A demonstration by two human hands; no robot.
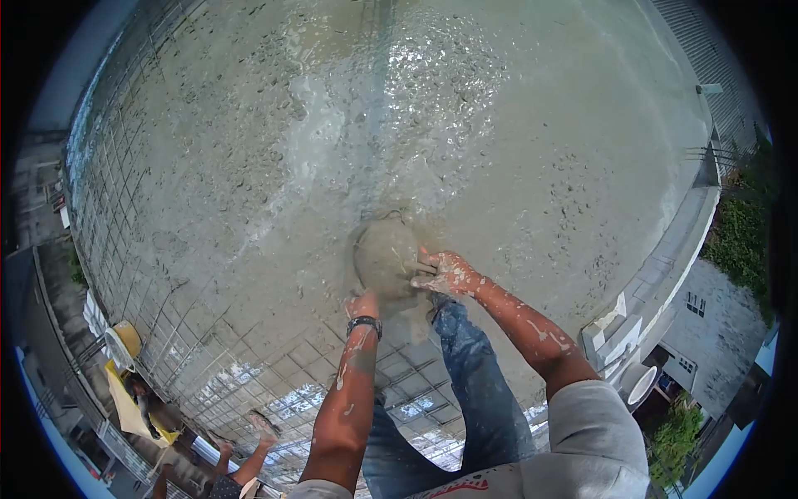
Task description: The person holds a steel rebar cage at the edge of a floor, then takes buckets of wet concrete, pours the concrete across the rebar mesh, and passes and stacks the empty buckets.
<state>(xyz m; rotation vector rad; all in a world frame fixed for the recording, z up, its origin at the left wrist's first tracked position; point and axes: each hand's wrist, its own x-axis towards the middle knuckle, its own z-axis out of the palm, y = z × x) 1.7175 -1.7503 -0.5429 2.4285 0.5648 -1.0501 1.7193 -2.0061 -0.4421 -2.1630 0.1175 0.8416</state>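
A round vessel caked in grey concrete (386,254), looking like a bucket or pan, sits in the wet concrete in front of me. A thin loop like a handle shows at its far edge. My left hand (363,307), with a dark watch on the wrist, grips its near left edge; some of those fingers are hidden. On the right side, my right hand (447,274) is closed on the rim, fingers splashed with concrete. Whether the vessel is full or upside down I cannot tell.
Wet concrete (515,166) spreads ahead. Bare rebar mesh (174,345) lies to the left and under my legs. A low wall edge (665,274) runs along the right. At lower left are a person in yellow (137,407) and another person's bare limbs (249,466).
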